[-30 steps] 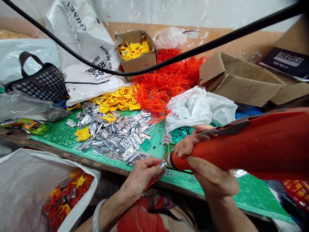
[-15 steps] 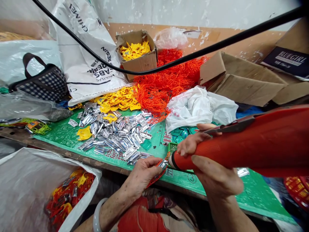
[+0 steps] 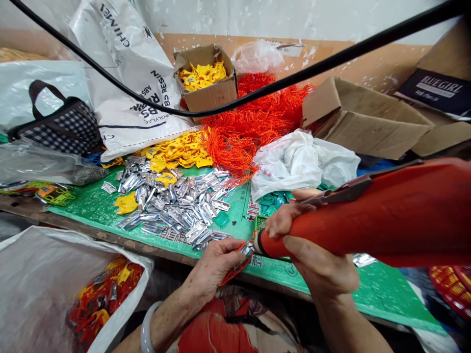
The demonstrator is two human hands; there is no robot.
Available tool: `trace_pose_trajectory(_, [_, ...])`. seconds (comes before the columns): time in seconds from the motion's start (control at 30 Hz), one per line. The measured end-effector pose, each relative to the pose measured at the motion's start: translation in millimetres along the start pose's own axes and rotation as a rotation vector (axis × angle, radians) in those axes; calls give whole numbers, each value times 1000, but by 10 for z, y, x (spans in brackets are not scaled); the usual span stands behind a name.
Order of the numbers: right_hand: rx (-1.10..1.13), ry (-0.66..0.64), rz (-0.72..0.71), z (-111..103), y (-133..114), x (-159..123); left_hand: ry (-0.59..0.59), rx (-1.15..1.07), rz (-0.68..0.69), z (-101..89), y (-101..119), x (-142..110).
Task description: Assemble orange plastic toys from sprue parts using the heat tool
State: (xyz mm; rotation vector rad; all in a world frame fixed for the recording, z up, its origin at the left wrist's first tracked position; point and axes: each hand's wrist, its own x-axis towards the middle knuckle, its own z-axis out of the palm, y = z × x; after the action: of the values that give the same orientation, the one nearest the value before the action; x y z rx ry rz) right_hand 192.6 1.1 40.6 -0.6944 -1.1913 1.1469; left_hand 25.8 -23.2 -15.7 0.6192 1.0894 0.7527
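Now the left hand (image 3: 216, 262) pinches a red-edged metal piece (image 3: 246, 250) at the nose of the red tool (image 3: 379, 215) the right hand (image 3: 320, 264) grips.

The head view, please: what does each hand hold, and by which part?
The left hand pinches an orange-and-silver piece by its left side; the right hand grips the red tool around its front end.

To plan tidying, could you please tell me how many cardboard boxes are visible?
3: the box of yellow pieces, back centre; the open box, right of the orange heap; the BLUEGIRL box, far right. Others may be hidden.
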Motion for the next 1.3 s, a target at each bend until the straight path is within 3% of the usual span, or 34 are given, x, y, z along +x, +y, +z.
trace_pose_trajectory(0.3, [-4, 21, -13, 38, 81, 7, 7, -75, -25, -21, -4, 21])
trace_pose_trajectory(0.5, [74, 4, -43, 22, -34, 58, 10, -87, -37, -46, 15, 26])
trace_pose_trajectory(0.7, [-104, 263, -75, -294, -39, 96, 43, -130, 46, -35, 93, 80])
trace_pose_trajectory(0.83, [-142, 322, -20, -461, 114, 45, 94, -118, 94, 33, 140, 115])
trace_pose_trajectory(1.3, [-172, 292, -2, -443, 271, -8, 130, -107, 67, 99, 124, 113])
